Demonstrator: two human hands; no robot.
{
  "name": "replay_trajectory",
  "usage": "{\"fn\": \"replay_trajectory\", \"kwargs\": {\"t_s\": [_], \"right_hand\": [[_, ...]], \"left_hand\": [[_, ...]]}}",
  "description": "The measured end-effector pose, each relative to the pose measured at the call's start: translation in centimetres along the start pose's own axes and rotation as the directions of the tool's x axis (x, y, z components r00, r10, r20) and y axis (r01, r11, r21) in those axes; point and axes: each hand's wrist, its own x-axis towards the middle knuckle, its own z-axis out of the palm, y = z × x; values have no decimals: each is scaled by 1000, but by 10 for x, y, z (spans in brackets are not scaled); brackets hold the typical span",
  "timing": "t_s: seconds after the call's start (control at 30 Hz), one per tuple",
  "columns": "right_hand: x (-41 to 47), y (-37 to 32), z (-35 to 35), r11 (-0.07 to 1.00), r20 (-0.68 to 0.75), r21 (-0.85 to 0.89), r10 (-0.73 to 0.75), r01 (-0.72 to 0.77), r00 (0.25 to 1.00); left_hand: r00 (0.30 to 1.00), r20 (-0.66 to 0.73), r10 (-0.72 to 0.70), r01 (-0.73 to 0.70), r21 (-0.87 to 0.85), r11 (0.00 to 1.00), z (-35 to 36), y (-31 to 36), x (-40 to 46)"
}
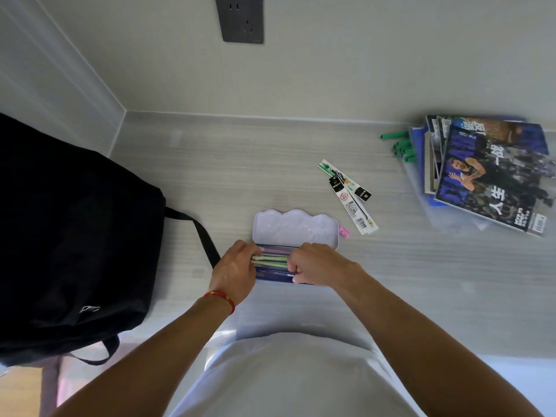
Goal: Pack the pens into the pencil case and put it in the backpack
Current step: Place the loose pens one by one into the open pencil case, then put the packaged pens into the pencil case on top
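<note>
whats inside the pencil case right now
The open pencil case holds several pens lying lengthwise, pastel ones above darker blue ones. The left hand and right hand cover both ends, so the count and anything underneath stay hidden.

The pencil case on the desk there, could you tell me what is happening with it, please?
A person is settling pens into the open pencil case, its lid tipped back. The left hand and right hand both rest on the pens inside. The black backpack waits to the left, and packaged refills and green pens lie on the desk.
</note>
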Motion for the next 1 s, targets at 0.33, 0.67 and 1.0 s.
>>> {"fn": "replay_trajectory", "kwargs": {"t_s": [0.33, 0.67, 1.0], "right_hand": [[-12, 32, 8, 916, -439, 381, 301, -128, 847], [4, 141, -45, 800, -271, 263, 598, -540, 754], [-1, 144, -8, 840, -418, 249, 543, -483, 728]], "left_hand": [[998, 14, 67, -67, -6, 998, 0, 0, 2], [995, -95, -36, 31, -46, 998, -6, 37, 15], [981, -169, -97, 97, -7, 995, 4, 62, 1]]}}
